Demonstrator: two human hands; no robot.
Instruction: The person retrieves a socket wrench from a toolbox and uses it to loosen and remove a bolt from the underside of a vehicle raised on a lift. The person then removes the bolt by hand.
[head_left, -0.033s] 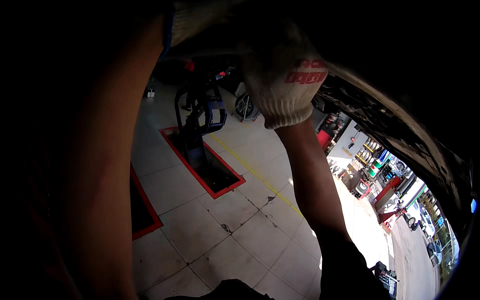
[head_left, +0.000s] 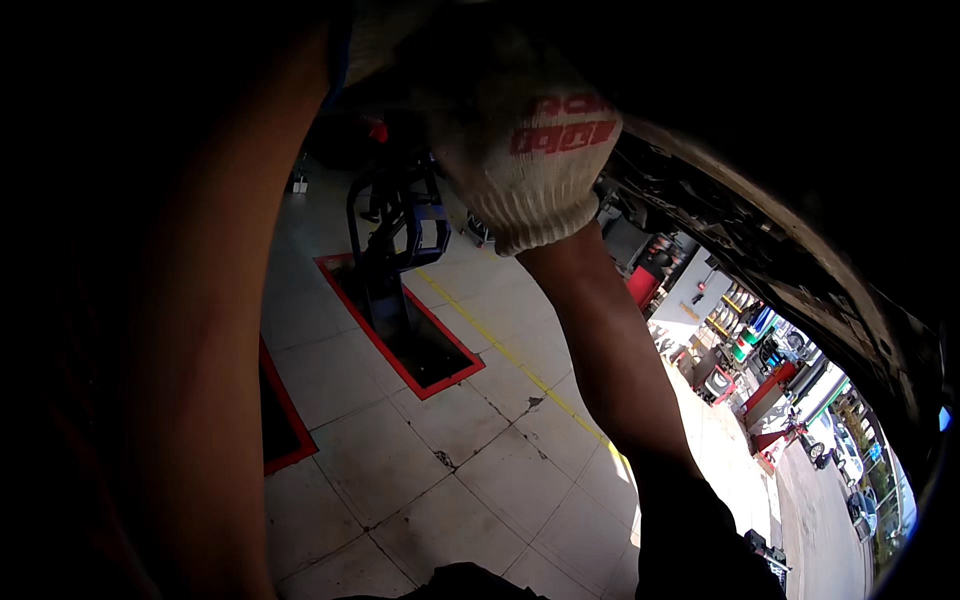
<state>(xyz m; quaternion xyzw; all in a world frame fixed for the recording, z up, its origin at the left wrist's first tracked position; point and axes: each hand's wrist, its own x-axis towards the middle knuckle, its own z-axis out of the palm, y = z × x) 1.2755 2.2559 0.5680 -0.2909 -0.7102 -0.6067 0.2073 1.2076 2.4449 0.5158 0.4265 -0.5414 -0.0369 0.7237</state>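
Both my arms reach up into the dark beneath a raised vehicle, whose underside (head_left: 770, 235) curves along the right. My right hand (head_left: 535, 165), in a pale knitted work glove with red print, is at the upper middle. Its fingers vanish into shadow, so whatever they touch or hold is hidden. At the top left, only the dim cuff and part of the glove show of my left hand (head_left: 380, 45). Its fingers are lost in the dark too, close to the right hand.
Below, a dark blue lift frame (head_left: 405, 235) rises from a red-edged floor pit (head_left: 430, 392). Another red-edged pit (head_left: 290, 450) lies at left, partly behind my forearm. A yellow line (head_left: 500, 350) crosses the tiled floor. Red workshop equipment (head_left: 770, 385) and parked cars (head_left: 848, 450) stand at right.
My right hand has shifted left, closer to my left hand, and now covers more of the wheel behind it. The left arm has stayed nearly in place.
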